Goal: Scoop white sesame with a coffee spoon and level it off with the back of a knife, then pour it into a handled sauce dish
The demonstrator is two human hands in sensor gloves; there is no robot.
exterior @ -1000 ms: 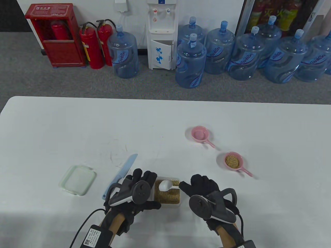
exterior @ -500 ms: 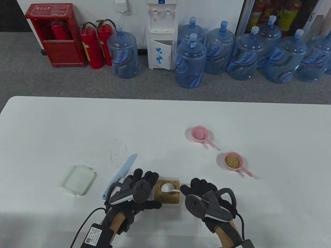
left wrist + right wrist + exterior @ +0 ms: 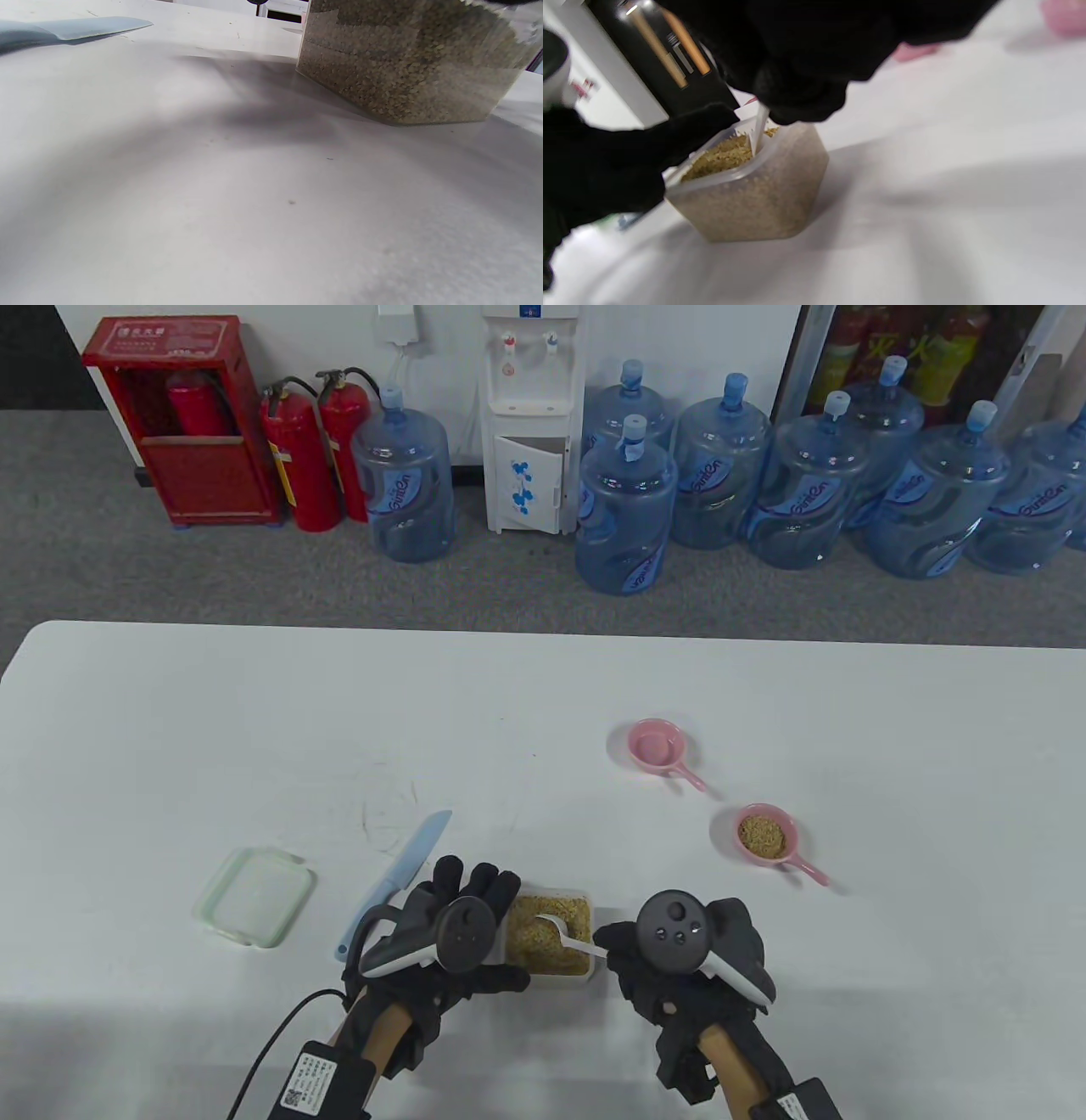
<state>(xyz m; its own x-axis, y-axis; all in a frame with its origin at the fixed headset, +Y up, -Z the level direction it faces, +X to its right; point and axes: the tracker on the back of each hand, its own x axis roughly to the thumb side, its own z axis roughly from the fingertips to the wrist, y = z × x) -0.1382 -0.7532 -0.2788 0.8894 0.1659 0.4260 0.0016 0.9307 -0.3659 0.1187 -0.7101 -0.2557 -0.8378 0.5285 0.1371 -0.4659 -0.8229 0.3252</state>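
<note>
Spoon (image 3: 573, 940) now tipped down from flat, bowl buried in the sesame tub (image 3: 550, 935) at the table's near edge, right hand (image 3: 679, 967) pinching its handle, left hand (image 3: 441, 933) gripping the tub — scoop underway, knife (image 3: 399, 874) untouched.

The tub (image 3: 755, 199) is clear, slightly frosted plastic around grainy tan sesame (image 3: 543, 929), the spoon (image 3: 575, 940) smooth white plastic, the hands' gloves matt black cloth, the tabletop (image 3: 254, 729) smooth, scuffed white.
</note>
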